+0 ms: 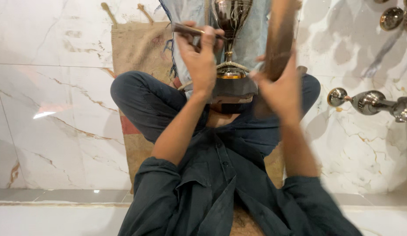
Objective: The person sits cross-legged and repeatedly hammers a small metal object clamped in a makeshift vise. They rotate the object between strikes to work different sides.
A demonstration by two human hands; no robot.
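A shiny metal trophy cup (pixel 231 22) stands on a dark base (pixel 233 89) between my crossed legs, over a pale blue cloth. My left hand (pixel 199 59) grips a thin dark tool (pixel 186 29) and holds it against the cup's bowl. My right hand (pixel 280 87) grips a long brown wooden stick (pixel 280 37), blurred by motion, just right of the trophy's stem. I sit cross-legged in dark clothes.
A burlap mat (pixel 133 48) lies under me on the white marble floor (pixel 55 109). Shiny metal trophy parts (pixel 372 102) lie at the right, with more metal cups (pixel 393 17) at the top right corner.
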